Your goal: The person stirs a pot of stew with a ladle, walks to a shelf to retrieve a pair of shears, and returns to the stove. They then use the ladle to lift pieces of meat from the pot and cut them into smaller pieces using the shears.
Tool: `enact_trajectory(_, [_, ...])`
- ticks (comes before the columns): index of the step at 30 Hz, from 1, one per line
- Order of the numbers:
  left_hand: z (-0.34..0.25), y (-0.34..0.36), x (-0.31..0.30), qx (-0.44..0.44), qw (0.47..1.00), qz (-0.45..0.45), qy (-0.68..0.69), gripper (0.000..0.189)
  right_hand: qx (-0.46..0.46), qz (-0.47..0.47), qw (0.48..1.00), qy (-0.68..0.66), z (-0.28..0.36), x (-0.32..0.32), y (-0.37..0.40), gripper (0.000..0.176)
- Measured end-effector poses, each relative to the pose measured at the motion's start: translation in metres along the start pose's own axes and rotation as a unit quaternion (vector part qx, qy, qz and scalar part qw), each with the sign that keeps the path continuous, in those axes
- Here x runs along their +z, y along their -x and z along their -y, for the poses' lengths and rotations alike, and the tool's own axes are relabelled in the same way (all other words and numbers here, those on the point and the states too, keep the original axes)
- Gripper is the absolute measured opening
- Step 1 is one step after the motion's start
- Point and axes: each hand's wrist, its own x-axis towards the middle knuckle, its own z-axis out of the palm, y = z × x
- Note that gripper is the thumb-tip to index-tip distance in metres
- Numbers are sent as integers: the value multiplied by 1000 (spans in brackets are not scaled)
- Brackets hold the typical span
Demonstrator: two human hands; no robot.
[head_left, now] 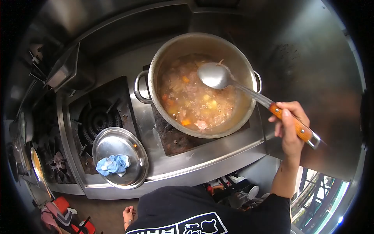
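Note:
My right hand (pixel 290 121) is closed around the wooden handle of a large metal ladle (pixel 214 75). The ladle's bowl is over the soup, its rounded underside facing up. Below it, a big steel pot (pixel 153 91) holds brown soup (pixel 189 101) with orange and yellow pieces and some pinkish chunks. Down by my side at the bottom of the view is my left hand (pixel 129 213), away from the pot; its fingers look curled, but it is small and partly cut off by my shirt.
Left of the pot, a round metal lid (pixel 136 156) with a blue cloth (pixel 113 164) on it rests partly over a burner (pixel 99 119). A metal wall (pixel 311 58) stands at the right. Red and pink items (pixel 62 204) are low at the left.

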Motion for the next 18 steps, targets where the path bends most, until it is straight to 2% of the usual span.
enact_trajectory(2, [-1,-3,-1,12,1000,3,7,10,50,37,998,-7,-8,10,-6,19])
enact_trajectory(4, [-4,-6,-1,-2,1000,-2,10,10,27,44,998,-22,-17,19,-13,20])
enact_trajectory(6, [-7,-5,-1,3,1000,-6,12,10,98,65,990,-74,-22,19,-21,20])
enact_trajectory(11, [3,-5,-4,13,1000,-2,21,10,139,69,979,-131,-28,17,-25,20])
enact_trajectory(15, [8,-3,-4,10,1000,3,-20,11,128,83,979,-133,-28,16,-19,21])
enact_trajectory(18, [15,-4,-7,17,1000,10,0,11,80,95,986,-109,-29,6,-13,22])
